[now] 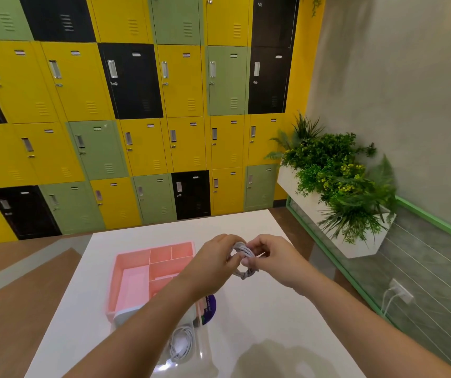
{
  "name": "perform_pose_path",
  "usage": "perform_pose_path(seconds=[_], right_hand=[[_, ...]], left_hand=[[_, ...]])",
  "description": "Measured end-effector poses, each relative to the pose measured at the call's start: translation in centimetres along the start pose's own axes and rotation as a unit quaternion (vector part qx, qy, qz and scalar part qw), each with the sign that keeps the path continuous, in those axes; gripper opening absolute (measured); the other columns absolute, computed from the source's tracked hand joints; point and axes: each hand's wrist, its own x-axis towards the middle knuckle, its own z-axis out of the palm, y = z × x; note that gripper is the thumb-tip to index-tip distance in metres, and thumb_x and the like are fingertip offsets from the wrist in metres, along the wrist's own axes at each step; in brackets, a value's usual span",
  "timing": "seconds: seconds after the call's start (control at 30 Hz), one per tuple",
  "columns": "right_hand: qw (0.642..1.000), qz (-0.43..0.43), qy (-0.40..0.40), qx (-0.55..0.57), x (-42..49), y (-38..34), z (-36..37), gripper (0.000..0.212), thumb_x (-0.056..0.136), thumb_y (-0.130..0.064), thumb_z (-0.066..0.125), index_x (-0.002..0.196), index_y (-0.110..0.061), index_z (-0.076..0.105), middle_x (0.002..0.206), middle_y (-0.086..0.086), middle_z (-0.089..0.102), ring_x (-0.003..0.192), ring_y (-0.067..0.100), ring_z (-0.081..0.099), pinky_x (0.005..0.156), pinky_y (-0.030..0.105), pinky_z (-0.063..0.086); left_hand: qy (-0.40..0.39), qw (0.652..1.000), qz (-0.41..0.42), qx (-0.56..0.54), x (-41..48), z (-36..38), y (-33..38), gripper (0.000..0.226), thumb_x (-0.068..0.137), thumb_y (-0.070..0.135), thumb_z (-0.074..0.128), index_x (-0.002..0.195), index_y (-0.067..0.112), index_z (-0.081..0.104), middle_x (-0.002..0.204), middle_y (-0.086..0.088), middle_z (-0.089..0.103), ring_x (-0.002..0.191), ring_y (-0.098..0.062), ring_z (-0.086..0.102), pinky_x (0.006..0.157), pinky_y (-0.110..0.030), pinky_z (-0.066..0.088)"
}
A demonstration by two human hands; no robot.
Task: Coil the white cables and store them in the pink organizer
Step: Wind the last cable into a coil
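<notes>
A coiled white cable (243,257) hangs above the white table, held between both hands. My left hand (213,264) grips its left side and my right hand (272,259) pinches its right side with the fingertips. The pink organizer (134,268) with several compartments lies on the table to the left, partly under my left forearm. A second white cable (182,343), loosely coiled, rests in a clear container near the table's front edge, below my left forearm.
A purple-labelled round object (210,308) sits beside the organizer's near right corner. The white table (260,317) ends close behind the hands. A white planter with greenery (336,181) stands at the right. Lockers fill the far wall.
</notes>
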Motion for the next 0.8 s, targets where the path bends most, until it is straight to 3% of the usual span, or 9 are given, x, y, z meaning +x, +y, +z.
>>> perform_pose_path(seconds=[0.17,0.33,0.5,0.67,0.8], right_hand=[[0.999,0.018,-0.035,-0.004,-0.2,0.0,-0.2,0.022,0.084,-0.022,0.073,0.102,-0.019,0.061,0.088,0.003,0.069,0.085,0.02,0.066,0.084,0.038,0.054],[0.999,0.022,-0.048,-0.011,-0.3,-0.3,0.0,0.029,0.086,-0.022,0.071,0.11,-0.022,0.054,0.099,0.002,0.067,0.088,0.018,0.066,0.079,0.031,0.054],[1.0,-0.004,-0.013,0.007,-0.6,-0.2,0.7,0.026,0.087,-0.016,0.07,0.11,-0.019,0.057,0.101,0.002,0.065,0.083,0.018,0.068,0.076,0.031,0.059],[0.999,-0.023,0.014,-0.033,-0.4,0.2,1.0,0.021,0.088,-0.02,0.069,0.106,-0.02,0.058,0.098,-0.003,0.064,0.08,0.015,0.065,0.069,0.024,0.056],[0.999,-0.023,0.009,-0.048,0.2,1.5,1.5,0.019,0.087,-0.023,0.069,0.102,-0.023,0.057,0.096,-0.007,0.063,0.078,0.012,0.063,0.07,0.025,0.053]], left_hand=[[0.006,1.0,-0.002,-0.013,-0.2,0.3,-0.2,0.019,0.097,0.028,0.05,0.113,0.023,0.058,0.105,0.011,0.056,0.092,-0.003,0.05,0.075,-0.011,0.038],[0.013,1.0,-0.016,-0.007,-0.2,0.5,-0.7,0.018,0.098,0.03,0.049,0.112,0.023,0.058,0.103,0.011,0.055,0.089,-0.003,0.05,0.072,-0.009,0.037],[0.042,0.999,-0.004,-0.005,0.0,0.4,-1.3,0.016,0.097,0.026,0.053,0.11,0.022,0.061,0.104,0.007,0.06,0.09,-0.006,0.052,0.072,-0.01,0.037],[0.075,0.997,-0.011,-0.01,0.3,1.4,-1.6,0.015,0.095,0.02,0.056,0.107,0.022,0.065,0.102,0.006,0.064,0.089,-0.007,0.055,0.075,-0.019,0.043],[0.072,0.997,-0.038,0.005,0.6,2.5,-2.3,0.02,0.096,0.019,0.055,0.112,0.023,0.065,0.107,0.007,0.066,0.091,-0.005,0.055,0.072,-0.009,0.038]])
